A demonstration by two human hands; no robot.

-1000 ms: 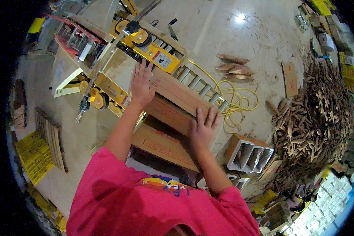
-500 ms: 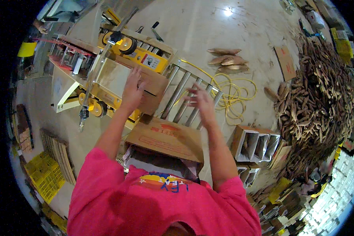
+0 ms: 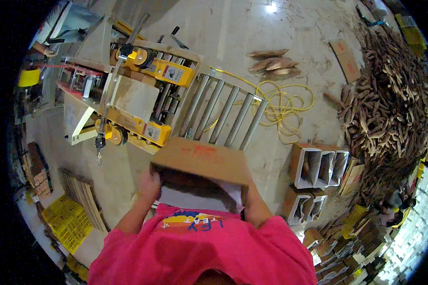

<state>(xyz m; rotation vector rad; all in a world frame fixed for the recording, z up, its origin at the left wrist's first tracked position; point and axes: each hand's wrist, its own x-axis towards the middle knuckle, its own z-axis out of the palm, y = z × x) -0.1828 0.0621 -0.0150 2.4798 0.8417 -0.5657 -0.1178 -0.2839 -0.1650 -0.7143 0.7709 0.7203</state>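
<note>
An open cardboard box (image 3: 204,159) with red print is in front of my chest, at the near end of the roller conveyor (image 3: 222,114). Its open side faces me and shows a pale lining and a dark inside. My left hand (image 3: 150,186), somewhat blurred, is against the box's left side. Along the right side lies my right hand (image 3: 253,192), its fingers mostly hidden by the box. Between them the two hands hold the box. Left of the rollers stands a carton-sealing machine (image 3: 128,102) with yellow side guides, and part of another cardboard box (image 3: 140,77) shows inside it.
A yellow cable (image 3: 285,107) lies coiled on the floor beyond the rollers. Several brown roots (image 3: 273,63) lie near it, and a large root pile (image 3: 390,99) is at right. Lined boxes (image 3: 314,166) stand right of me. A yellow crate (image 3: 67,223) is at left.
The other box has gone left off the rollers into the machine. My hands have drawn back from above the conveyor to the sides of the open box. The view has shifted slightly.
</note>
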